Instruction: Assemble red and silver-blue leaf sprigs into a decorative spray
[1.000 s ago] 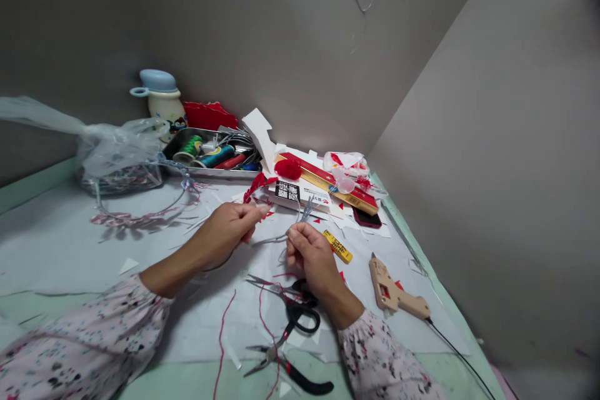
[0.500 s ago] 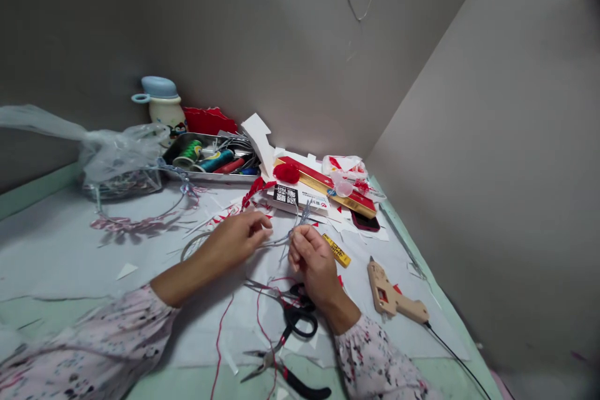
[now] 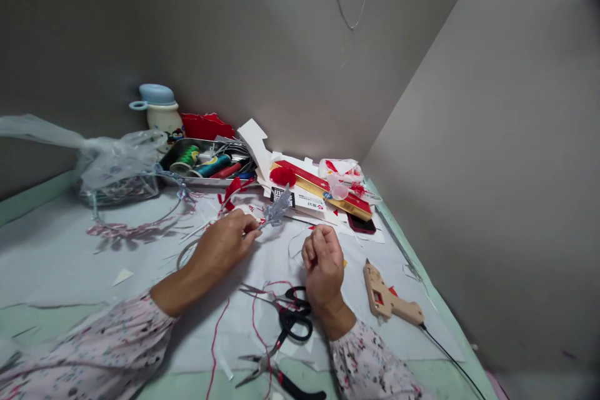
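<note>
My left hand (image 3: 229,239) is closed in a pinch on the stem of a blue-grey artificial flower spray (image 3: 278,207), whose leafy end points up and right. To its right, my right hand (image 3: 324,262) is pinched shut at the end of a thin pale thread (image 3: 289,247) that curves out to the left. Below the hands lie black-handled scissors (image 3: 296,324) and black-handled pliers (image 3: 267,367), with red thread (image 3: 255,319) strewn across them. A headband hoop (image 3: 184,256) is partly hidden behind my left wrist.
A beige glue gun (image 3: 389,300) with a black cord lies at the right. At the left, a decorated hoop (image 3: 126,229) rests before a plastic bag (image 3: 117,165). Behind stand a tray of thread spools (image 3: 213,165), a bottle (image 3: 162,112) and a red-gold box (image 3: 328,190). A phone (image 3: 362,224) lies nearby.
My hands have moved apart, the left one leftward with the spray, the right one rightward. The spray's leafy end now shows fuller and has turned. The camera view has shifted slightly.
</note>
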A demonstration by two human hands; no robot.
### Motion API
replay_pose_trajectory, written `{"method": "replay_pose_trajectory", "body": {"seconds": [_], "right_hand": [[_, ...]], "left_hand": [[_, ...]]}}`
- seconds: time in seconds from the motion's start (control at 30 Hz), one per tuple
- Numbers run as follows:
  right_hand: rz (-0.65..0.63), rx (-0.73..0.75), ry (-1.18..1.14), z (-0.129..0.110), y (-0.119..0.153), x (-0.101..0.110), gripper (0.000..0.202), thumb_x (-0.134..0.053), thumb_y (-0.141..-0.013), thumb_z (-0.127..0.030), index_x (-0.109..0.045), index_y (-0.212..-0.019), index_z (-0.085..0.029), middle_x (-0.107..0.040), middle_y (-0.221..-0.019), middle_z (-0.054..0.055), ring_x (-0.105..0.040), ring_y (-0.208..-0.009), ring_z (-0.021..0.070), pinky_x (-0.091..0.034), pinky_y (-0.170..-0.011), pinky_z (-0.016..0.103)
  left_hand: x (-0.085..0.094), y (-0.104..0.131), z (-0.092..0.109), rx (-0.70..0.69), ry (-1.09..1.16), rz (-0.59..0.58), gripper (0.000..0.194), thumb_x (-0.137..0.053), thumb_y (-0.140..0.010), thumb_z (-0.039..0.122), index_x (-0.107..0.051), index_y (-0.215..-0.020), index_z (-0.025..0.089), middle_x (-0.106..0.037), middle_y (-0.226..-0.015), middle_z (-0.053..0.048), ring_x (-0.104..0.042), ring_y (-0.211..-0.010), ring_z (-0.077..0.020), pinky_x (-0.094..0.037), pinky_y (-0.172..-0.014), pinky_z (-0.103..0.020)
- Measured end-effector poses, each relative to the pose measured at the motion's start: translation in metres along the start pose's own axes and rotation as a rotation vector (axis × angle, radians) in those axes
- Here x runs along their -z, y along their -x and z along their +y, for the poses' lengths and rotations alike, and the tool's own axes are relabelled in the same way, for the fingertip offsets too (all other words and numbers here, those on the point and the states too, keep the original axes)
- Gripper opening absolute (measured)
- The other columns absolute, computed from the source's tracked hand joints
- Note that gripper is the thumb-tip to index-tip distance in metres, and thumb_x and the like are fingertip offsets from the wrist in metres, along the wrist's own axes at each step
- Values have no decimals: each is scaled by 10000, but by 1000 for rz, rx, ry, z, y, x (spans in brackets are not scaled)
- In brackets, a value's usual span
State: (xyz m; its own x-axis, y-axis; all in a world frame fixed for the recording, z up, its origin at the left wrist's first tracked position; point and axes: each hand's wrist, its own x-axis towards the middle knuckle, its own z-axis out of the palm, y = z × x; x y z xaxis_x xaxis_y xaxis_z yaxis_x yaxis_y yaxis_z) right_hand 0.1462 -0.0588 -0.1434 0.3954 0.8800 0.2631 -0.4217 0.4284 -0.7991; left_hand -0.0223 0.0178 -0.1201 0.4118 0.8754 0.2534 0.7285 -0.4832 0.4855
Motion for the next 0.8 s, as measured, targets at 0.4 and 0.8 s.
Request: {"method": "replay_pose_trajectory", "body": {"seconds": [0.4, 0.8], "right_hand": [[-197, -287, 216, 6, 3, -1, 271, -602, -876, -452, -505, -839, -202, -452, -533, -94, -354, -418, 52, -264, -407, 171], [-226, -369, 65, 8, 2, 0, 248, -597, -876, -434, -591, -928, -191, -486, -529, -78, -385, -411, 58, -298, -403, 156]], "left_hand": [[-3, 14, 5, -82, 64, 137, 353, -436, -813, 182, -602, -1124, 190, -621, -1075, -101, -614, -833, -233, -479, -777, -370], [-5, 30, 34, 212, 851, -67, 276, -634, -815, 402, -676, -968, 177, -651, -731, -5, -578, -647, -159, -438, -599, -266]]}}
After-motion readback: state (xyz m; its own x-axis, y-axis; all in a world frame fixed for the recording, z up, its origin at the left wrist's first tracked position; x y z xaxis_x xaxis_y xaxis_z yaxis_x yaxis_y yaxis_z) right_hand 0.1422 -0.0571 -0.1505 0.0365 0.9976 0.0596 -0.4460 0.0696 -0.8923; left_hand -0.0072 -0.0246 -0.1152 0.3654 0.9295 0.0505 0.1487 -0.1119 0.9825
